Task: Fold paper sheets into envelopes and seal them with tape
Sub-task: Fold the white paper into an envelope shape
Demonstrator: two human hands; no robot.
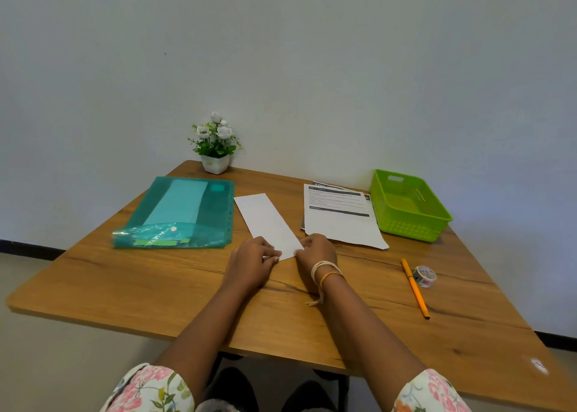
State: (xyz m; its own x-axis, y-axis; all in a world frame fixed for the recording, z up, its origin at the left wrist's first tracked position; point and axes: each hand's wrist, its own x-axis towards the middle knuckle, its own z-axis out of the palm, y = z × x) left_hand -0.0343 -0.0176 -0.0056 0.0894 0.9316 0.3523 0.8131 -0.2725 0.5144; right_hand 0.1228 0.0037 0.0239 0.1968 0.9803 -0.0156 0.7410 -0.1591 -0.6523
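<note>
A white sheet folded into a long narrow strip [267,221] lies slanted in the middle of the wooden table [156,280]. My left hand [251,261] pinches its near left corner with curled fingers. My right hand [315,251] pinches the near right corner. A roll of patterned tape [425,276] lies to the right, beside an orange pen [415,288]. A stack of printed sheets [340,221] lies just right of the strip.
A green plastic basket [409,205] stands at the far right. A teal plastic folder [181,215] lies at the left. A small potted plant with white flowers [215,143] stands at the back edge against the wall.
</note>
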